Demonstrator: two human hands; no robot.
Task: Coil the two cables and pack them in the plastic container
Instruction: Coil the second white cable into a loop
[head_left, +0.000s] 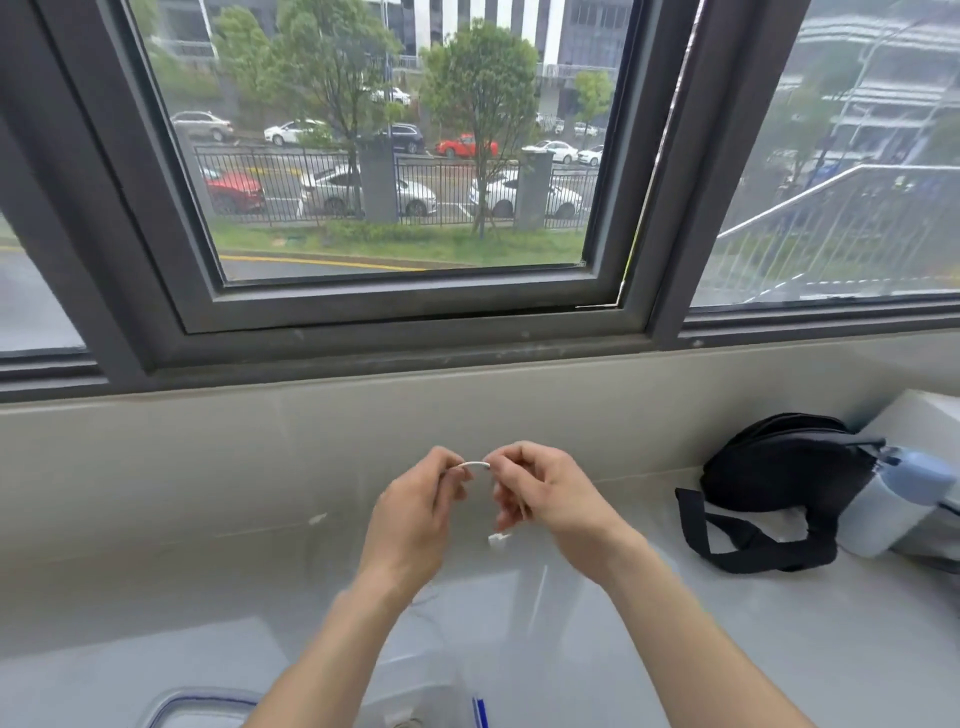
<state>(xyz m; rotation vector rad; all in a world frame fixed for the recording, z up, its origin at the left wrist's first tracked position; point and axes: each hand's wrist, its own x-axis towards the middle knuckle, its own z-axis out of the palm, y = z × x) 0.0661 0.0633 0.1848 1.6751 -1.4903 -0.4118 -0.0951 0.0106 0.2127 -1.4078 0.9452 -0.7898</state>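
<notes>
Window (395, 156), dark-framed, filling the upper half of the frame. Tabletop (156, 519), pale grey, glossy, spanning the lower half. Bag (779, 467), black with a strap, at right on the tabletop, touching a pale blue bottle (893, 499) lying at the right edge. Plastic container (415, 701), clear, at the bottom centre edge, partly hidden behind the forearms; beside it at lower left a clear lid (197, 706) with a blue rim. Left hand (415, 514) and right hand (545, 499), raised at centre above the tabletop, close together. Cable (475, 464), white, thin; a short arc stretches between both hands, fingers of each pinched onto it; a white plug end dangles below the right hand.
</notes>
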